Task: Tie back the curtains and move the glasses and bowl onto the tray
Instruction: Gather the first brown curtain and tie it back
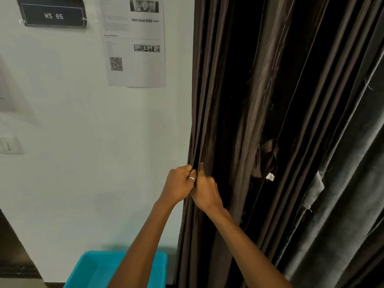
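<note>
A dark brown curtain (259,96) hangs in long folds over the right half of the view, its left edge against the white wall. My left hand (178,186), with a ring on one finger, grips the curtain's left edge at about waist height. My right hand (205,190) presses against the left one and pinches the same folds just to the right. A knotted strip of the brown cloth with a small white tag (267,161) hangs further right among the folds. Glasses, bowl and tray are out of view.
A turquoise plastic bin (91,271) stands on the floor below my arms, by the wall. A printed sheet with a QR code (135,48) and a "WS 05" sign (54,15) hang on the wall. A grey velvet curtain (349,183) hangs at far right.
</note>
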Motion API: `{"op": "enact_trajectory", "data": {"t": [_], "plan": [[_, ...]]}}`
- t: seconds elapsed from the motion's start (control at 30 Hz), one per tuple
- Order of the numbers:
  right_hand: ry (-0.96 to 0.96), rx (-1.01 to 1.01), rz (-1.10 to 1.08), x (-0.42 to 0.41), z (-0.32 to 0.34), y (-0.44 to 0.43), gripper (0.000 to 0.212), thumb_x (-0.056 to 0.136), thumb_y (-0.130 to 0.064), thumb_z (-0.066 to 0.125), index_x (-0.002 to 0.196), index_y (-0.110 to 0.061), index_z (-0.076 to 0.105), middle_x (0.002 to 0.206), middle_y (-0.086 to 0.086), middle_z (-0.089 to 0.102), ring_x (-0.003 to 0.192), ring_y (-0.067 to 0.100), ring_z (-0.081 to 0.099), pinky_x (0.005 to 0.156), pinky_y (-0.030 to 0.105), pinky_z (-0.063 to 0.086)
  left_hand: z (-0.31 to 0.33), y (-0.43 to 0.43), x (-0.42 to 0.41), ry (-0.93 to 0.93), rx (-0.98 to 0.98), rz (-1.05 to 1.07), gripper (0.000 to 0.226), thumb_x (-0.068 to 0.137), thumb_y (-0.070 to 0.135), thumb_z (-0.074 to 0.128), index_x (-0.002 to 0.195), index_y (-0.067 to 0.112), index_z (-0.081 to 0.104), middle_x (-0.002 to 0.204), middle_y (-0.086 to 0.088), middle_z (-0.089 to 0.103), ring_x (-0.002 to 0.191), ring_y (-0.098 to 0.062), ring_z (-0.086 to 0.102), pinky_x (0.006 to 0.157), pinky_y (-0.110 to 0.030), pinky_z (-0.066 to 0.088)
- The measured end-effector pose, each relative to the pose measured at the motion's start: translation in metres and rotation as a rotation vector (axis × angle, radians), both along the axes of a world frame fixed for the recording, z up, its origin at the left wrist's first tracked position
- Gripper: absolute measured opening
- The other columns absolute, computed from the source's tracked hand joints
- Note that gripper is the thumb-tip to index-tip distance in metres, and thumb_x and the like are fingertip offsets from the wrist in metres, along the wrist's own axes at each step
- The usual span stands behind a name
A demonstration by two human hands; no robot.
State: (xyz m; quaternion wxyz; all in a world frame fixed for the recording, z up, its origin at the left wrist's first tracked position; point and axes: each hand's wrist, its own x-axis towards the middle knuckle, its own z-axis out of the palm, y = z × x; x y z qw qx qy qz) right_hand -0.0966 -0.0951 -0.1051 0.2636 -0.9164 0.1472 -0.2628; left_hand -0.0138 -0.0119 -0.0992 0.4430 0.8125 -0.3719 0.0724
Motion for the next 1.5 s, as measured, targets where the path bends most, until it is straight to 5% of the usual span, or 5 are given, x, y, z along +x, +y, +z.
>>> {"op": "enact_trajectory", "data": {"t": [0.3,0.5,0.73,1.0,1.5], "plan": [[0.046,0.021,0.104,-0.007,0.002,-0.008,0.030,0.105,-0.015,0.049,0.134,-0.007,0.050,0.077,0.006,0.066,0.060,0.015,0.065,0.057,0.039,0.060,0.021,-0.005,-0.009,0.281,-0.040,-0.022,0.094,0.080,0.083,0.043,0.156,0.030,0.031,0.117,0.005,0.072,0.110,-0.017,0.068,0.100,-0.039,0.052],[0.180,0.174,0.207,-0.016,0.009,-0.017,0.083,0.101,-0.019,0.051,0.161,-0.028,-0.006,0.080,0.008,0.066,0.058,0.014,0.063,0.048,0.020,0.047,0.039,-0.013,-0.002,-0.147,0.108,0.226,0.044,0.104,0.052,0.031,0.115,0.021,0.060,0.085,0.001,0.069,0.074,-0.022,0.064,0.067,-0.034,0.052],[-0.619,-0.091,-0.313,-0.063,0.089,-0.037,0.044,0.099,-0.028,0.058,0.140,-0.014,0.054,0.129,0.002,0.067,0.114,0.012,0.066,0.092,0.025,0.056,0.033,-0.004,0.010,-0.135,0.070,0.228,0.031,0.107,0.040,0.034,0.095,0.021,0.056,0.069,0.007,0.058,0.063,-0.014,0.060,0.057,-0.029,0.047],[-0.693,-0.111,-0.507,-0.059,0.209,-0.075,0.083,0.091,-0.044,0.070,0.153,-0.006,0.029,0.153,0.012,0.041,0.137,0.026,0.046,0.098,0.025,0.038,0.032,-0.008,0.009,-0.109,0.089,0.237,0.029,0.107,0.040,0.035,0.097,0.023,0.055,0.067,0.008,0.059,0.061,-0.009,0.059,0.058,-0.028,0.048],[-0.201,0.293,-0.137,-0.037,0.044,-0.056,0.062,0.105,-0.007,0.043,0.161,-0.023,0.022,0.090,0.008,0.070,0.054,0.005,0.058,0.045,0.013,0.043,0.032,-0.001,0.006,-0.072,0.092,0.181,0.038,0.108,0.039,0.033,0.115,0.013,0.060,0.071,0.004,0.061,0.063,-0.010,0.061,0.056,-0.023,0.044]]}}
